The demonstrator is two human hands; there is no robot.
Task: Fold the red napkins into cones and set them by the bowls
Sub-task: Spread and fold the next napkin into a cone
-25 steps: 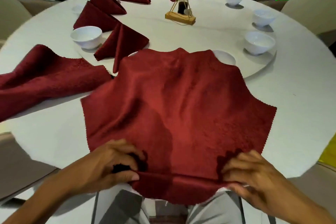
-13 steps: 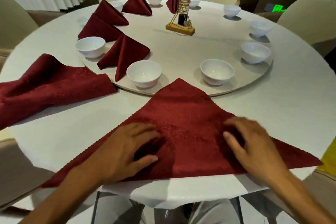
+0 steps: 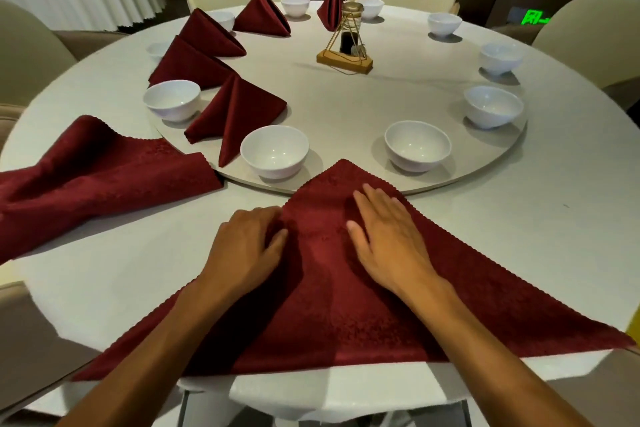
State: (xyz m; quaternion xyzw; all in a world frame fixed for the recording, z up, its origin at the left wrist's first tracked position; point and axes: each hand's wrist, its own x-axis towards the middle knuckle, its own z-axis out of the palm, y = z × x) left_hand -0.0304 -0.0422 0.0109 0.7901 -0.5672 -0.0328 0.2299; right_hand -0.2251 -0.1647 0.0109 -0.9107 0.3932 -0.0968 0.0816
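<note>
In the head view, a red napkin (image 3: 346, 305) folded into a triangle is lying flat at the near edge of the round bench (image 3: 554, 218), its long edge overhanging that rim and its tip reaching onto the turntable (image 3: 381, 97) between two bowls (image 3: 274, 151). The left hand (image 3: 246, 246) is curling its fingers on the napkin's left slanted edge; the right hand (image 3: 388, 236) is pressing flat and open on the cloth. A loose heap of napkins (image 3: 97, 177) is crowding the left rim, while bare bench is lying open to the right.
</note>
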